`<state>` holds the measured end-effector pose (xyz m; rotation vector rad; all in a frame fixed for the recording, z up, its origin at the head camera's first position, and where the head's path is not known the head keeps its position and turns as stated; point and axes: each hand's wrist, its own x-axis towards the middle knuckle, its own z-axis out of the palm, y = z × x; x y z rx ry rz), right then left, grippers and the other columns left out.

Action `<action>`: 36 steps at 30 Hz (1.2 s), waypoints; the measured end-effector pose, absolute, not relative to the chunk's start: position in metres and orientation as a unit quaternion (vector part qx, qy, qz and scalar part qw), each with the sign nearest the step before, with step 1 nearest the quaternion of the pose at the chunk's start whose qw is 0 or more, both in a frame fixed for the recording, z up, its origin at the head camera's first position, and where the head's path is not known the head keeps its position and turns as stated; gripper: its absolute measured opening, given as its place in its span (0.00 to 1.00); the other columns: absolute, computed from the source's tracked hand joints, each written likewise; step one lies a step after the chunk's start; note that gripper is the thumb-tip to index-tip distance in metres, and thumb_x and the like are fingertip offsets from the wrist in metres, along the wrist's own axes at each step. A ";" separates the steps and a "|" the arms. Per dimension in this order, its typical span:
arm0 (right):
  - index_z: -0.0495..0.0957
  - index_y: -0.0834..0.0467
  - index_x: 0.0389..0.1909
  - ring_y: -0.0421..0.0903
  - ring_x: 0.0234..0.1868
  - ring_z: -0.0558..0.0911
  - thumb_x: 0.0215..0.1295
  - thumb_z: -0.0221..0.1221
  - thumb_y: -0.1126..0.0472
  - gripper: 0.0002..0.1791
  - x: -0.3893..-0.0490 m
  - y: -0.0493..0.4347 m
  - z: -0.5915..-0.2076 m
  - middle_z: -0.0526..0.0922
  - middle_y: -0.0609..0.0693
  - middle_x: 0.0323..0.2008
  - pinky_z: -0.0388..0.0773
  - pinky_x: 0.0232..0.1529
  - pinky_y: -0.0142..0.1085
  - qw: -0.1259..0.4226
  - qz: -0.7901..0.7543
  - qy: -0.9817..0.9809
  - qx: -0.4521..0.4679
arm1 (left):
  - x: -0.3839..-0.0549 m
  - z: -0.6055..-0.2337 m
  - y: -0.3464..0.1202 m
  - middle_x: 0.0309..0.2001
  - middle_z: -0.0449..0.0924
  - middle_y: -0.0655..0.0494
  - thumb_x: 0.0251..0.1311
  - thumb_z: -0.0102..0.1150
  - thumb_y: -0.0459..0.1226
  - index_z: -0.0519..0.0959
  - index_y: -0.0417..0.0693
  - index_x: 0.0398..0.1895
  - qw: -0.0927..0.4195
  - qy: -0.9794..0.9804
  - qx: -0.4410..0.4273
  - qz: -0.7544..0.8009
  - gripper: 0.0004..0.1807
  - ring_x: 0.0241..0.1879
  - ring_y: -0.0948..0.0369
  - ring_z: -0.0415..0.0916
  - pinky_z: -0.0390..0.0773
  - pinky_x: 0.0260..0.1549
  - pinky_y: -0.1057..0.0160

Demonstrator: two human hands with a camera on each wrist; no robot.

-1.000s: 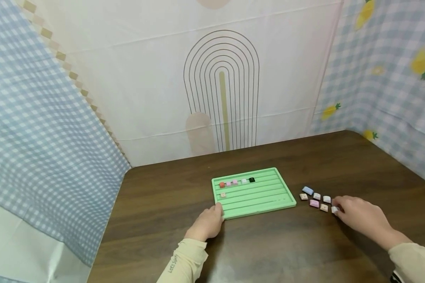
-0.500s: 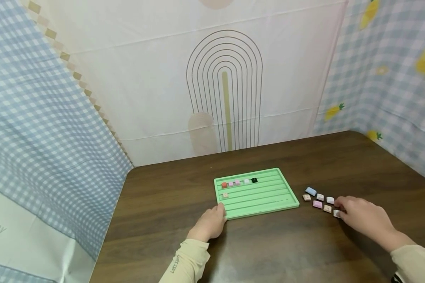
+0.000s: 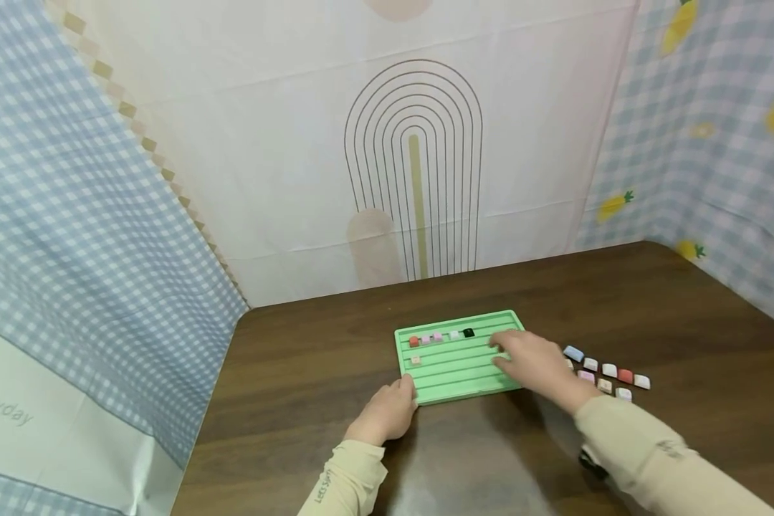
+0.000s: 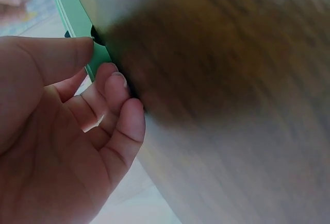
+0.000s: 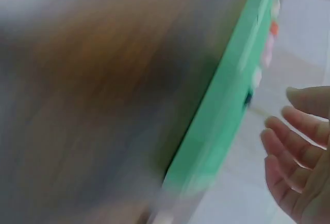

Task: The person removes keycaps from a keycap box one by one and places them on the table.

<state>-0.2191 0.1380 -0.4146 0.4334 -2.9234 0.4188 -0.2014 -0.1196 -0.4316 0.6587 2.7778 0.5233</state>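
Observation:
A light green ridged tray (image 3: 464, 376) lies on the table. Along its top row sit small keycaps: a red one (image 3: 414, 342), two pink ones, a white one and a black one (image 3: 469, 332). A tan keycap (image 3: 416, 360) sits in the row below. My left hand (image 3: 387, 411) grips the tray's near left corner, thumb and fingers pinching the rim in the left wrist view. Over the right part of the tray is my right hand (image 3: 534, 360); its fingers (image 5: 281, 154) are loosely bent, thumb apart, and nothing shows between them in the right wrist view.
More keycaps lie loose on the wooden table (image 3: 309, 373) right of the tray, among them a blue one (image 3: 573, 353), a pink one (image 3: 586, 376) and a red one (image 3: 626, 376). My right forearm passes in front of them. Patterned cloth (image 3: 284, 143) hangs behind the table.
My right hand has moved left from the loose keycaps to over the tray, uncovering a red and a white keycap at the right. My left hand stays at the tray's corner.

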 end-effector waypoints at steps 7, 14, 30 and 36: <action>0.77 0.56 0.48 0.52 0.51 0.77 0.58 0.62 0.55 0.18 -0.246 0.067 -0.434 0.80 0.51 0.47 0.74 0.50 0.46 0.053 0.198 -0.954 0.220 | -0.201 -0.432 -0.116 0.30 0.71 0.56 0.65 0.50 0.37 0.65 0.47 0.36 0.115 0.953 0.227 0.163 0.05 0.30 0.57 0.73 0.71 0.30 0.63; 0.77 0.55 0.41 0.49 0.41 0.77 0.61 0.59 0.59 0.08 -0.254 0.028 -0.445 0.80 0.49 0.39 0.76 0.40 0.42 0.075 0.154 -0.959 0.225 | -0.199 -0.431 -0.115 0.31 0.72 0.54 0.64 0.51 0.36 0.66 0.47 0.35 0.100 0.955 0.233 0.156 0.05 0.31 0.54 0.74 0.72 0.32 0.61; 0.76 0.54 0.31 0.47 0.34 0.76 0.60 0.60 0.61 0.02 -0.255 0.014 -0.451 0.78 0.47 0.32 0.76 0.30 0.37 0.120 0.123 -0.968 0.184 | -0.203 -0.433 -0.117 0.31 0.72 0.54 0.63 0.51 0.36 0.66 0.47 0.35 0.085 0.956 0.240 0.147 0.05 0.31 0.53 0.74 0.72 0.31 0.61; 0.79 0.53 0.35 0.47 0.37 0.77 0.60 0.58 0.63 0.04 -0.253 0.024 -0.446 0.79 0.47 0.33 0.76 0.30 0.37 0.141 0.148 -0.963 0.176 | -0.203 -0.433 -0.118 0.31 0.72 0.55 0.64 0.50 0.36 0.65 0.48 0.36 0.096 0.953 0.239 0.158 0.04 0.31 0.54 0.74 0.72 0.31 0.61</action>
